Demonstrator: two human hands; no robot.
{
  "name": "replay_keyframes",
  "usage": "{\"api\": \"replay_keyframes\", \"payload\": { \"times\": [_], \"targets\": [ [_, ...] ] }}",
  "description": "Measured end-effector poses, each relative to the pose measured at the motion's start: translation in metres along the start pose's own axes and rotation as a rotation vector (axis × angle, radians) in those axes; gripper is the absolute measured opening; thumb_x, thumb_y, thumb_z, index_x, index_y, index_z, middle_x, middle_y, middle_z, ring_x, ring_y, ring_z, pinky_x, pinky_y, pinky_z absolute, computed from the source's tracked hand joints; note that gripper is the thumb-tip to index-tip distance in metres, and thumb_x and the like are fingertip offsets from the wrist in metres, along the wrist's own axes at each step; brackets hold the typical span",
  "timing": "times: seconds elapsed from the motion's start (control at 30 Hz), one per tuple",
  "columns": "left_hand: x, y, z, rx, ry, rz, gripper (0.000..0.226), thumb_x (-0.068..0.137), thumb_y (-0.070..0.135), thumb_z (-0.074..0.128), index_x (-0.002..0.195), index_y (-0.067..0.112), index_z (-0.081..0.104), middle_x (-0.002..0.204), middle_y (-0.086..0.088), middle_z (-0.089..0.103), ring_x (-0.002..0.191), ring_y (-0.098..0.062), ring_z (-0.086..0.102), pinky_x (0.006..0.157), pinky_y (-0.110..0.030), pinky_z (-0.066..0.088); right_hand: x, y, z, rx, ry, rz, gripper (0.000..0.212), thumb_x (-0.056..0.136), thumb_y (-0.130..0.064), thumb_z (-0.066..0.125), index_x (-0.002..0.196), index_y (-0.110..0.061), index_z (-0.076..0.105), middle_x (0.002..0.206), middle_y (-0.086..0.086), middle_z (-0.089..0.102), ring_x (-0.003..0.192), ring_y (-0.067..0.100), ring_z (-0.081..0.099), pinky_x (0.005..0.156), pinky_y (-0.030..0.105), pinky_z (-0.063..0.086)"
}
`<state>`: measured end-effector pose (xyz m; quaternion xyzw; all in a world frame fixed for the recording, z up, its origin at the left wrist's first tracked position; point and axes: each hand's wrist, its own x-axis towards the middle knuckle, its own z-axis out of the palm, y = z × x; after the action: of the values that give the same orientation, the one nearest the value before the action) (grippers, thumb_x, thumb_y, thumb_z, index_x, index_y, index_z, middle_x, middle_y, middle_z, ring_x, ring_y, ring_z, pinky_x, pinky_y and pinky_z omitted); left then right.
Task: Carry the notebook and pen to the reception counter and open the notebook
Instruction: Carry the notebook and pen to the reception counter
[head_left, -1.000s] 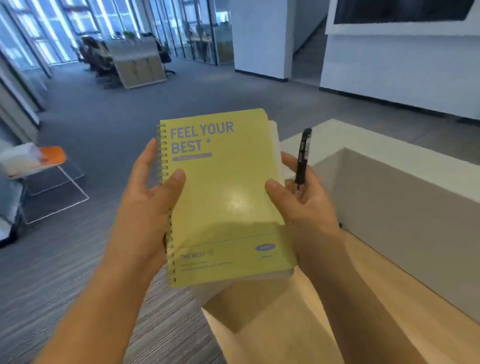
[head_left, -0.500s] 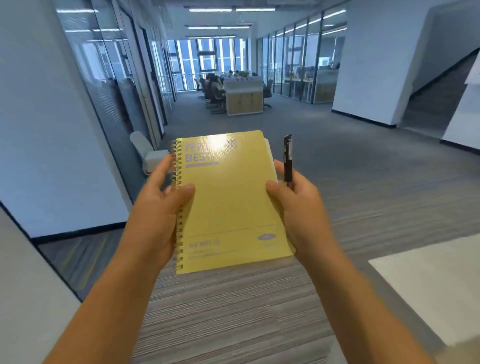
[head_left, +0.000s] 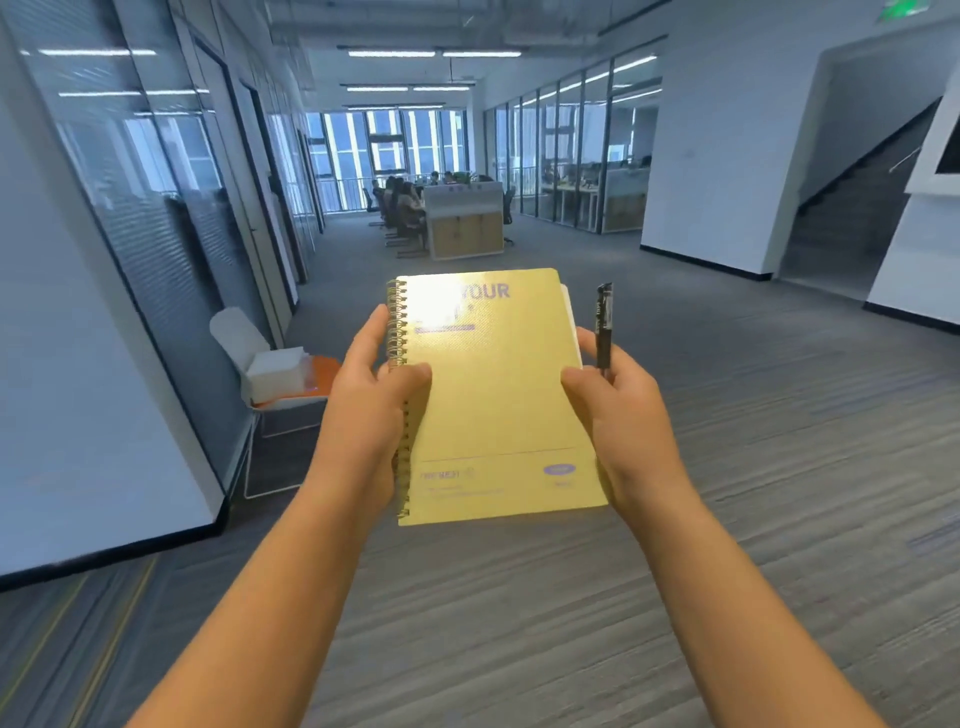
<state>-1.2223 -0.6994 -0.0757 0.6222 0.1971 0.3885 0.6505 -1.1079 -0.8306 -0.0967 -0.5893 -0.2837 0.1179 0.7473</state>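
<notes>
Clearly the carrying is underway and the opening has not begun: the yellow spiral notebook is being held shut, cover up, in mid-air in front of the person, over the grey carpeted floor. The left hand is gripping the coil edge, thumb pressing on the cover and fingers curling behind the spine. The right hand is pinching the opposite edge with its thumb on the cover, while its other fingers are also clasping the black pen, which is standing upright just beside the notebook's right edge. So both items are in hand. What is left, as I judge it, is reaching the table, setting things down or steadying them there, and lifting the cover.

No reception table is showing in this view. Farther off on the left, a chair with white boxes on it is standing against the glass wall; far down the corridor, people are sitting at a desk cluster, and a staircase is rising on the right.

Compared with a second ago, the white-topped table that was lying close on the right is now out of sight, and the view is pointing down the corridor; the grip on notebook and pen is looking unchanged.
</notes>
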Motion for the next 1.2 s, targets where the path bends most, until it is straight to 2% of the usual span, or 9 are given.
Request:
{"api": "replay_keyframes", "payload": {
  "times": [0.07,0.2,0.27,0.37,0.57,0.77,0.87,1.0,1.2],
  "targets": [
    [0.054,-0.013,0.025,0.013,-0.006,-0.003,0.064,0.088,0.005,0.053,0.143,0.035,0.037,0.069,0.017,0.071,0.083,-0.019,0.066,0.084,-0.043,0.056,0.051,0.010,-0.007,-0.008,0.044,-0.001,0.036,0.078,-0.022,0.051,0.111,-0.026,0.065,0.120,0.032,0.055,0.090,0.032,0.058,0.097,0.056,0.045],
    [0.154,-0.037,0.082,-0.007,-0.075,-0.019,0.061,0.089,0.006,0.053,0.139,0.039,0.040,0.072,0.016,0.072,0.076,-0.015,0.068,0.076,-0.038,0.059,0.148,0.023,-0.035,-0.058,0.140,-0.017,0.036,0.078,-0.025,0.051,0.111,-0.030,0.063,0.120,0.029,0.057,0.107,0.047,0.055,0.097,0.057,0.046],
    [0.193,-0.048,0.113,-0.006,-0.119,-0.006,0.060,0.089,0.007,0.054,0.136,0.042,0.042,0.066,0.020,0.071,0.072,-0.010,0.067,0.066,-0.029,0.058,0.186,0.031,-0.055,-0.064,0.192,-0.035,0.032,0.082,-0.021,0.052,0.109,-0.032,0.064,0.115,0.025,0.063,0.099,0.041,0.060,0.095,0.050,0.050],
    [0.245,-0.068,0.159,-0.022,-0.209,-0.014,0.062,0.089,0.008,0.054,0.139,0.041,0.038,0.057,0.025,0.066,0.081,-0.019,0.060,0.081,-0.040,0.056,0.236,0.043,-0.088,-0.073,0.264,-0.058,0.033,0.085,-0.011,0.050,0.090,-0.038,0.068,0.096,0.020,0.066,0.083,0.022,0.054,0.082,0.039,0.050],
    [0.359,-0.128,0.274,-0.125,-0.441,-0.047,0.064,0.086,0.006,0.054,0.132,0.050,0.043,0.084,-0.005,0.057,0.082,-0.024,0.047,0.074,-0.042,0.045,0.345,0.073,-0.164,-0.149,0.462,-0.102,0.033,0.088,-0.006,0.048,0.089,-0.033,0.067,0.100,0.027,0.065,0.084,0.021,0.054,0.077,0.034,0.047],
    [0.461,-0.155,0.430,-0.194,-0.752,-0.067,0.059,0.083,0.008,0.053,0.100,0.065,0.049,0.092,-0.006,0.058,0.078,-0.028,0.048,0.070,-0.051,0.047,0.445,0.070,-0.261,-0.253,0.769,-0.154,0.033,0.088,-0.007,0.049,0.096,-0.034,0.066,0.102,0.010,0.072,0.089,0.021,0.065,0.083,0.035,0.051],
    [0.479,-0.164,0.508,-0.223,-0.892,-0.092,0.059,0.082,0.010,0.054,0.103,0.065,0.049,0.093,-0.009,0.060,0.078,-0.030,0.049,0.074,-0.052,0.047,0.468,0.063,-0.315,-0.275,0.874,-0.173,0.033,0.089,-0.006,0.049,0.099,-0.033,0.065,0.105,0.003,0.074,0.097,0.020,0.069,0.086,0.035,0.053],
    [0.477,-0.190,0.620,-0.263,-1.048,-0.164,0.063,0.088,0.007,0.052,0.131,0.052,0.041,0.089,-0.014,0.065,0.078,-0.033,0.053,0.076,-0.052,0.049,0.481,0.061,-0.402,-0.266,1.042,-0.200,0.035,0.090,-0.004,0.047,0.098,-0.034,0.064,0.088,-0.011,0.073,0.077,0.003,0.069,0.065,0.018,0.054],
    [0.428,-0.221,0.800,-0.286,-1.222,-0.247,0.063,0.090,0.005,0.051,0.137,0.044,0.040,0.087,0.007,0.078,0.097,-0.036,0.069,0.082,-0.054,0.055,0.475,0.051,-0.560,-0.266,1.229,-0.218,0.035,0.089,-0.004,0.047,0.098,-0.033,0.064,0.088,-0.008,0.073,0.076,0.007,0.069,0.065,0.023,0.056]
  ]
}}
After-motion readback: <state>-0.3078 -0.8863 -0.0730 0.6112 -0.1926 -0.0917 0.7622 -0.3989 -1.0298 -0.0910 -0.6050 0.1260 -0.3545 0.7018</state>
